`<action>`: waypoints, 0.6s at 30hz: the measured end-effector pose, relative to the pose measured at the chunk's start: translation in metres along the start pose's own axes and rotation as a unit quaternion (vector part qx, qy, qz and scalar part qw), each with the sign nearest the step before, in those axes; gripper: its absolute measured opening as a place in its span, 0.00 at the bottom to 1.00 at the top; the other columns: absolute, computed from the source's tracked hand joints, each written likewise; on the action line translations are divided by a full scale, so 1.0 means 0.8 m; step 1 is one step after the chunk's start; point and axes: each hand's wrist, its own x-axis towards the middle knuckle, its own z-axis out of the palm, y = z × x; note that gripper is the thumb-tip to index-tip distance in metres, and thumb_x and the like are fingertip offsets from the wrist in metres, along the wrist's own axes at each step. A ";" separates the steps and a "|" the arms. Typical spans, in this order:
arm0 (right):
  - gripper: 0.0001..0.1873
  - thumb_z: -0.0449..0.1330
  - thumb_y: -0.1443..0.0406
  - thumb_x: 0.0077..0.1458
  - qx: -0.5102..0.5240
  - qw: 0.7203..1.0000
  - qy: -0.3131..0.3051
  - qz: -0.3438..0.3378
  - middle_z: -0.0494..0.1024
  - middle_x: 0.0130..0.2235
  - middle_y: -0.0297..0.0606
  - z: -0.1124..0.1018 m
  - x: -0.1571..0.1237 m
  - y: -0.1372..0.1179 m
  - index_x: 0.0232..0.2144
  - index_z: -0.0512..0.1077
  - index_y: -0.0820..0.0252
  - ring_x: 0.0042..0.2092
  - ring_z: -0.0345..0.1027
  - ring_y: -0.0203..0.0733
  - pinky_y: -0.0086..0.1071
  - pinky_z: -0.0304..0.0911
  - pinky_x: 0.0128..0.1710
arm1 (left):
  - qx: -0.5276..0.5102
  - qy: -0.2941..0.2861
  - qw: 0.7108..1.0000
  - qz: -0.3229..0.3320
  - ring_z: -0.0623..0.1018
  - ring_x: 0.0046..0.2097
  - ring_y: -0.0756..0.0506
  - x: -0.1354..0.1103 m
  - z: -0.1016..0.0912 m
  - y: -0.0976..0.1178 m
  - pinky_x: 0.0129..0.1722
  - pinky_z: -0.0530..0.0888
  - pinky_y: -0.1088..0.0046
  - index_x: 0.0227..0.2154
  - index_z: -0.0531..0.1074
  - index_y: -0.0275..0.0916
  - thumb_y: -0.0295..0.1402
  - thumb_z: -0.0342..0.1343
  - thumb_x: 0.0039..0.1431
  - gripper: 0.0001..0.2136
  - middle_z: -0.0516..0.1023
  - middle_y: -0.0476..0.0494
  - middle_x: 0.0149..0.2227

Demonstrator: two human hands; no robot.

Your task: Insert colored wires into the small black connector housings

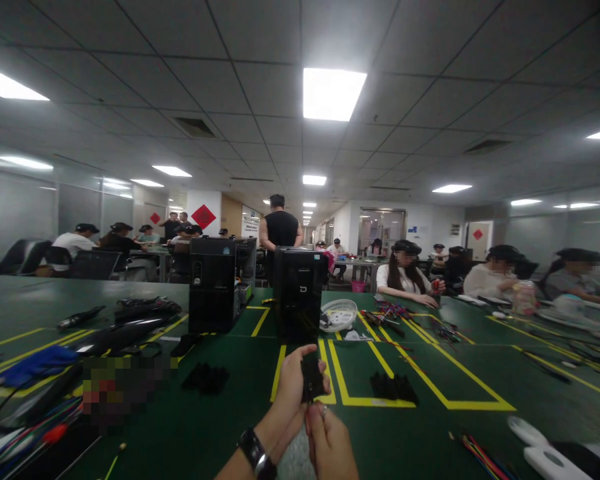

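My left hand (pixel 289 390), with a black watch on the wrist, is closed around a small flat black part (pixel 312 375) held upright above the green table (pixel 220 413). Just below it, my right hand (pixel 331 443) pinches at the lower edge of the same part, a ring showing on one finger. Straight ahead stands a black computer tower (pixel 299 292). Small black pieces (pixel 393 387) lie in a yellow-taped square to the right, and another black cluster (pixel 206 378) lies to the left.
A second black tower (pixel 214 283) stands left of the first. A white basket (pixel 338 315) sits beside the towers. Cables and tools (pixel 50 373) crowd the left side. Seated people work at the right (pixel 405 277) and far left; one person stands behind the towers.
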 end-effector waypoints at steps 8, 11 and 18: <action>0.29 0.51 0.37 0.45 0.049 0.994 -0.069 0.070 0.59 0.18 0.27 0.009 0.001 -0.013 0.19 0.61 0.56 0.20 0.51 0.32 0.27 0.50 0.21 | -0.049 -0.024 0.998 -0.004 0.72 0.18 0.47 0.003 -0.007 0.001 0.20 0.67 0.71 0.39 0.60 0.38 0.36 0.49 0.51 0.13 0.71 0.50 0.18; 0.30 0.52 0.36 0.43 0.093 0.987 -0.079 0.104 0.52 0.15 0.22 0.012 0.000 -0.014 0.18 0.58 0.55 0.17 0.43 0.30 0.27 0.44 0.17 | -0.065 -0.028 0.997 0.006 0.70 0.17 0.47 -0.001 -0.004 0.008 0.21 0.67 0.70 0.40 0.60 0.39 0.36 0.50 0.51 0.13 0.70 0.51 0.19; 0.32 0.52 0.35 0.40 0.056 0.992 -0.079 0.085 0.53 0.16 0.24 0.007 0.007 0.017 0.17 0.59 0.56 0.18 0.44 0.30 0.27 0.42 0.18 | -0.080 0.024 0.995 -0.053 0.69 0.17 0.48 -0.003 -0.001 0.007 0.21 0.66 0.71 0.37 0.57 0.42 0.34 0.48 0.51 0.11 0.68 0.52 0.18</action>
